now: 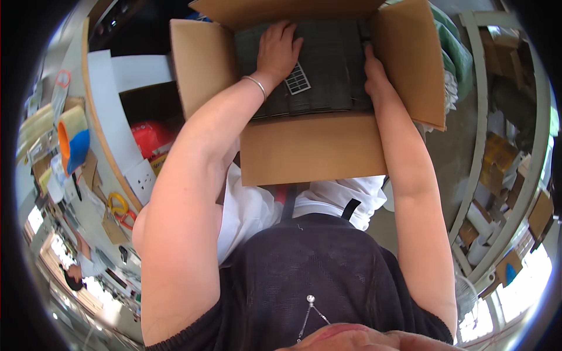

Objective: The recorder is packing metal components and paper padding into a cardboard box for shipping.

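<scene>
An open cardboard box (313, 149) stands in front of me with its flaps folded outward. Dark grey-green flat pieces, packed tightly in a stack (328, 64), fill most of it; I cannot make out what they are. My left hand (280, 50) lies on top of this stack, palm down with fingers stretched out. Beside its wrist, a small card with a white grid (297, 79) rests on the pieces. Down the box's right side, between stack and wall, reaches my right hand (373, 70), its fingers straight and partly hidden.
At the left runs a workbench edge (111, 140) with a red package (151, 137), a blue and orange holder (72, 140) and yellow-handled scissors (118, 203). A metal rack (483, 117) with cartons stands right. Green sheeting (453, 47) hangs behind the box. Another person (82, 272) is far left.
</scene>
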`<state>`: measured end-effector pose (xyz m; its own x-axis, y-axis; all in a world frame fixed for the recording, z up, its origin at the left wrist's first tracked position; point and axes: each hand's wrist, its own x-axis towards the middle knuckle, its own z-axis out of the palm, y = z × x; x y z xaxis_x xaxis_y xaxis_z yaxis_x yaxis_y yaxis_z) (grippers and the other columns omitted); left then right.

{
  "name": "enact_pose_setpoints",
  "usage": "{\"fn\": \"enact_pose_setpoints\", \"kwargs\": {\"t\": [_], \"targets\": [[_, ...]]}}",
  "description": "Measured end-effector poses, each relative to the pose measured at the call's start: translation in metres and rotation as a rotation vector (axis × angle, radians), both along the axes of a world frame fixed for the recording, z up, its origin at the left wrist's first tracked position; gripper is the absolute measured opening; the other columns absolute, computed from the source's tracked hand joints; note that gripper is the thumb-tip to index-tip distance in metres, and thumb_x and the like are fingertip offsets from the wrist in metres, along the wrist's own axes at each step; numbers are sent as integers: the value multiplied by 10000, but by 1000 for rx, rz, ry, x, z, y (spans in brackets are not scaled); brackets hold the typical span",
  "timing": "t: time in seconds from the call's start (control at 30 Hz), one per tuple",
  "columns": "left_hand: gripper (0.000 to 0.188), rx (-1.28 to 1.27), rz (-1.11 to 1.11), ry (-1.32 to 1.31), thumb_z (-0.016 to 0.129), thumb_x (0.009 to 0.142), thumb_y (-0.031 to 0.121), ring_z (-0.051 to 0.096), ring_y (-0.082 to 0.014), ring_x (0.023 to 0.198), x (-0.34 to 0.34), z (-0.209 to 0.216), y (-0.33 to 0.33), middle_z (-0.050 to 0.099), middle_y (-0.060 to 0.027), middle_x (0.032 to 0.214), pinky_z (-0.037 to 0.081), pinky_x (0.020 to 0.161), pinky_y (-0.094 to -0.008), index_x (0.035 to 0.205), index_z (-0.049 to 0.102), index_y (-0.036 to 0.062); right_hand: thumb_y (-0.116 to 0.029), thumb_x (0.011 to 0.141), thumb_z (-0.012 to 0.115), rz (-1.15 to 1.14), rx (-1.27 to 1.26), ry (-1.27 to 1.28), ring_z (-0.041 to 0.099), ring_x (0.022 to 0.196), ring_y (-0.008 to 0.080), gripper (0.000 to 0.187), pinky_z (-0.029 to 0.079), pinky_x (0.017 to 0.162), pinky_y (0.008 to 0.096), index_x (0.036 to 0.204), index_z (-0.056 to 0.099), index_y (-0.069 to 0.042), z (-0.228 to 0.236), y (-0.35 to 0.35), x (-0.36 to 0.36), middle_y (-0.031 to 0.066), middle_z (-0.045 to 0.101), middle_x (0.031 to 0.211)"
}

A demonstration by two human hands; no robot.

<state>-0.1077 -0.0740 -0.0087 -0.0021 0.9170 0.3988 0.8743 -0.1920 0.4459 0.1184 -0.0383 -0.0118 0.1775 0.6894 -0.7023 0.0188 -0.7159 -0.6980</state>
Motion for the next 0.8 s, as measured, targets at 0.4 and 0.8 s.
{"fn": "enact_pose_setpoints", "kwargs": {"t": [0.4, 0.8], "targets": [[591, -192, 117, 224, 507, 849, 415, 314, -306, 1284, -4, -1, -22, 355, -154, 1369, 250, 1037, -460, 1285, 409, 27, -470, 906, 440, -64, -129, 129, 315, 1273, 234, 678, 230, 1051, 349, 1393, 254, -36, 5, 1, -2, 99, 306, 1421], [574, -191, 114, 219, 489, 857, 402, 314, -294, 1287, -8, -5, -23, 362, -147, 1371, 240, 1044, -459, 1280, 418, 21, -478, 904, 433, -79, -110, 22, 286, 1299, 238, 698, 218, 1058, 354, 1387, 249, -9, 34, -5, -22, 112, 288, 1433]]}}
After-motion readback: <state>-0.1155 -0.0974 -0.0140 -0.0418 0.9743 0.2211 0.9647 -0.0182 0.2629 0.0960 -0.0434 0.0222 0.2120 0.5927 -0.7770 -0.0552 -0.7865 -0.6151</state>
